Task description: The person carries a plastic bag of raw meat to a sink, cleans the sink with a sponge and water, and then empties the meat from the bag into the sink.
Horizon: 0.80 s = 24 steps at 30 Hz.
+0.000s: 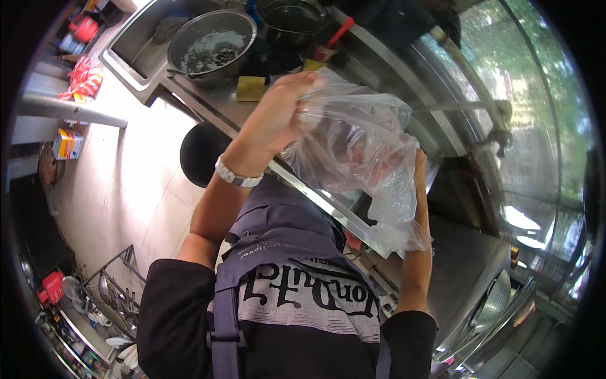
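Observation:
A large clear plastic bag (366, 145) hangs crumpled and spread above the metal counter edge in front of me. My left hand (293, 104), with a light-coloured watch on its wrist, is closed on the bag's gathered left end. My right hand (419, 165) is at the bag's right side, mostly covered by the film, so its fingers do not show. Lower folds of the bag drape against my right forearm. Reddish shapes show through the plastic; I cannot make out what they are or whether they lie inside.
Beyond my left hand, a yellow sponge (250, 88) lies near a big metal pot (214, 54) with whitish contents. A sink (120, 60) stands far left, a dark pot (291, 22) at the back. A round black bin (203, 155) is on the floor. Windows line the right.

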Each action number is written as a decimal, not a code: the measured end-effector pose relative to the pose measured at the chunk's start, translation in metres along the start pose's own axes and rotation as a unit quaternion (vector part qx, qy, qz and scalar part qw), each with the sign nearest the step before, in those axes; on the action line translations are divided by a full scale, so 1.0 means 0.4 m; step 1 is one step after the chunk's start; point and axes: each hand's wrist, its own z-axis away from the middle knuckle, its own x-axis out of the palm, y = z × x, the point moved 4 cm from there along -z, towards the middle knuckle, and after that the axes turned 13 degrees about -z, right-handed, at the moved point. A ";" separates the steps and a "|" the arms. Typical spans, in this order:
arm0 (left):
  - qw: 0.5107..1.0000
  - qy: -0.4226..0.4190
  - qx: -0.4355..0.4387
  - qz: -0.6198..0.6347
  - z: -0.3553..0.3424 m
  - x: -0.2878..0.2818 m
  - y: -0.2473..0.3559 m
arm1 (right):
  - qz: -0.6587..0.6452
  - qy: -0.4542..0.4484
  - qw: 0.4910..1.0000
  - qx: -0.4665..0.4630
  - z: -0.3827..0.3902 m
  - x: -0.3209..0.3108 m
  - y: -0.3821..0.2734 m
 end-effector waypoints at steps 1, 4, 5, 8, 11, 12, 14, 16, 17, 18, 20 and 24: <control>1.000 -0.017 -0.022 0.008 -0.018 0.043 -0.019 | -0.076 0.008 0.997 0.030 0.018 -0.010 0.025; 0.995 0.083 -0.047 -0.008 -0.054 0.155 -0.104 | -0.172 -0.022 0.978 0.112 0.067 -0.070 0.055; 0.997 -0.031 -0.068 0.005 -0.072 0.190 -0.121 | -0.182 -0.044 0.972 0.143 0.087 -0.099 0.050; 0.981 -0.134 -0.131 0.048 -0.092 0.287 -0.218 | -0.104 0.122 0.976 0.146 0.162 -0.240 -0.008; 0.986 -0.029 -0.151 -0.068 -0.100 0.341 -0.323 | 0.035 0.133 0.986 0.096 0.237 -0.318 -0.112; 0.982 -0.028 -0.157 -0.101 -0.100 0.359 -0.355 | 0.023 0.141 0.977 0.157 0.257 -0.328 -0.126; 0.974 -0.031 -0.131 -0.183 -0.106 0.391 -0.409 | 0.025 0.107 0.993 0.041 0.268 -0.288 -0.173; 0.971 -0.044 -0.142 -0.189 -0.110 0.423 -0.463 | -0.023 -0.069 0.997 -0.026 0.269 -0.182 -0.174; 0.972 -0.050 -0.144 -0.180 -0.112 0.433 -0.482 | 0.005 -0.082 0.995 -0.049 0.274 -0.133 -0.160; 0.973 -0.058 -0.148 -0.167 -0.115 0.440 -0.497 | -0.015 -0.030 0.998 -0.056 0.279 -0.099 -0.140; 0.971 -0.050 -0.131 -0.191 -0.118 0.446 -0.510 | -0.019 0.024 0.998 -0.061 0.275 -0.070 -0.090; 0.941 -0.023 -0.151 -0.303 -0.111 0.454 -0.514 | -0.033 0.183 0.980 -0.074 0.286 -0.044 -0.007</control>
